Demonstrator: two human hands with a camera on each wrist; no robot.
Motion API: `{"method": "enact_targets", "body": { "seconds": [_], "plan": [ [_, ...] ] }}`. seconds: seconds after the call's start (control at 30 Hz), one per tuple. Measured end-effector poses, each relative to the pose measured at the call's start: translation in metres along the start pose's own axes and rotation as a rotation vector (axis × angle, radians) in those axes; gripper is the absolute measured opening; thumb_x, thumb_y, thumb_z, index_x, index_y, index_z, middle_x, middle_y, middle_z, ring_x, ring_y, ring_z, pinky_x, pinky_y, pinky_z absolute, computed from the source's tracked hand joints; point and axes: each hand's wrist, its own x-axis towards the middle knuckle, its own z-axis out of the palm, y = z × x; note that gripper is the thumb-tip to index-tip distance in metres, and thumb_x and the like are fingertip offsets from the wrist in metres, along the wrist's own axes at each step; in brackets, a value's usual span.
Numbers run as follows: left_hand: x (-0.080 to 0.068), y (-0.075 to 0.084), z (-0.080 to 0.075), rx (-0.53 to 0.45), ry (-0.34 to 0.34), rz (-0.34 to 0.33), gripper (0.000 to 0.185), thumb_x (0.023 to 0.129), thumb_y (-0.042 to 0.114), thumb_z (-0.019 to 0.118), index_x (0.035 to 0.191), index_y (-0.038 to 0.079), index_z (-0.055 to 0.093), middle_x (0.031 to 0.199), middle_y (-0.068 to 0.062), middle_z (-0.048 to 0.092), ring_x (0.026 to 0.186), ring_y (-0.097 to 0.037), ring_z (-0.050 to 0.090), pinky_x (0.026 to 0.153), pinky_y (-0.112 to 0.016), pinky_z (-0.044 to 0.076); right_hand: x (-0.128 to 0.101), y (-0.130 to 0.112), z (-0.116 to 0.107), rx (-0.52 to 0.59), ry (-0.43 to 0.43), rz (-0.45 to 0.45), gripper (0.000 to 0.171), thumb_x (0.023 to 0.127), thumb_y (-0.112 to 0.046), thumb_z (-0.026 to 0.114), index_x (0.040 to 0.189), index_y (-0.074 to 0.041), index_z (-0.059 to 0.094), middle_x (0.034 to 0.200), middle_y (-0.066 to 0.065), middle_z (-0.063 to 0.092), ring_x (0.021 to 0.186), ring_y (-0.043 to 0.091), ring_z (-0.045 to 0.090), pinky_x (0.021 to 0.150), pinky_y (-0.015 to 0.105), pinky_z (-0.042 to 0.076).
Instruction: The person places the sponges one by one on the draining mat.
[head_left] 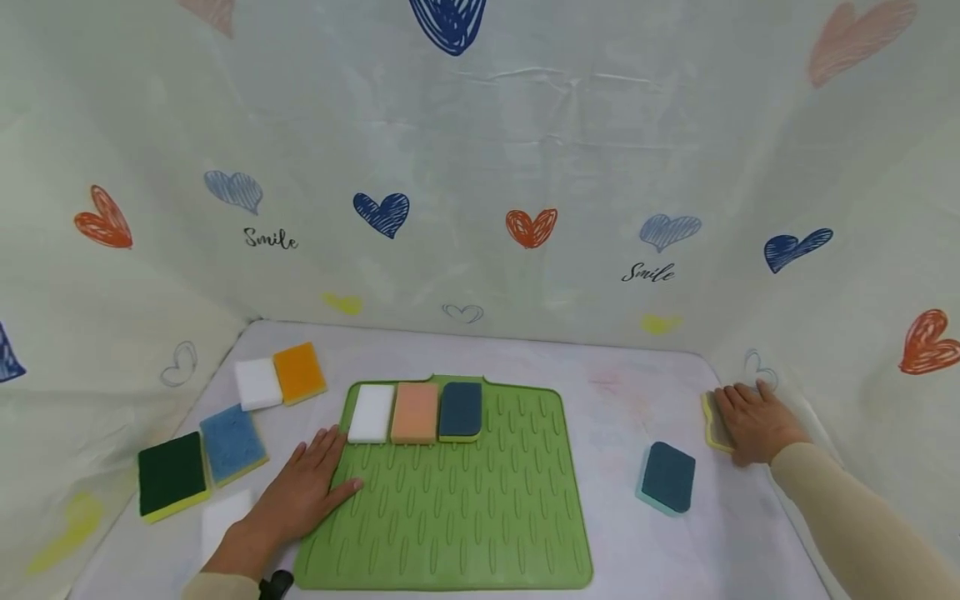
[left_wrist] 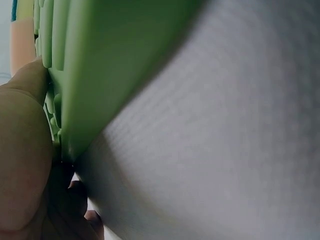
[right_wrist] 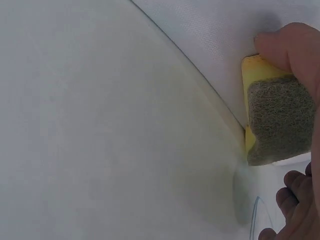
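Two "Smile" words (head_left: 271, 240) are showing behind us; our right hand (head_left: 753, 421) is gripping a yellow sponge (head_left: 710, 423), our left hand (head_left: 300, 492) is lying flat on the green mat (head_left: 480, 517).

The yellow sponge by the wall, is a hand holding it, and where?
Yes, the right hand grips the yellow sponge from above, fingers over its grey scrubby top.

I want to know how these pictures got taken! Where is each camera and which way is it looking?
Head: worn on the head, looks forward and down at the green mat; both hands show.
Left wrist: beside the left hand, facing the mat's edge.
Right wrist: beside the right hand, facing the yellow sponge.
Shared: head and left wrist both show the mat.
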Motion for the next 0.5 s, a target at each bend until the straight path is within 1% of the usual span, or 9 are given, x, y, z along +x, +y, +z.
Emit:
{"method": "enact_targets", "body": {
  "seconds": [0.13,0.37,0.5],
  "plan": [
    [0.0006,-0.0012,0.0005,-0.001,0.001,0.004,0.084,0.104,0.050,0.064,0.157,-0.011,0.040,0.165,-0.031,0.036,0.152,-0.052,0.034,0.121,-0.069,0.030,-0.0009,-0.0004,0.0012,0.032,-0.022,0.029,0.101,0.065,-0.037,0.092,0.141,0.013,0.050,0.141,0.032,0.058,0.134,0.052,0.050,0.116,0.076,0.030],
    [0.0006,-0.0044,0.0028,0.010,0.009,0.006,0.083,0.104,0.050,0.063,0.157,-0.010,0.040,0.166,-0.030,0.035,0.153,-0.051,0.033,0.121,-0.069,0.031,0.0008,-0.0004,0.0002,0.052,-0.056,0.072,0.099,0.064,-0.033,0.089,0.140,0.015,0.049,0.136,0.034,0.060,0.131,0.053,0.053,0.114,0.079,0.030],
    [0.0000,-0.0048,0.0026,0.008,0.005,0.001,0.084,0.104,0.051,0.062,0.157,-0.010,0.040,0.165,-0.030,0.035,0.153,-0.051,0.033,0.121,-0.069,0.031,0.0041,0.0004,0.0004,0.081,-0.027,0.077,0.099,0.060,-0.031,0.090,0.136,0.015,0.047,0.131,0.033,0.061,0.127,0.053,0.054,0.112,0.081,0.030]
  ]
}}
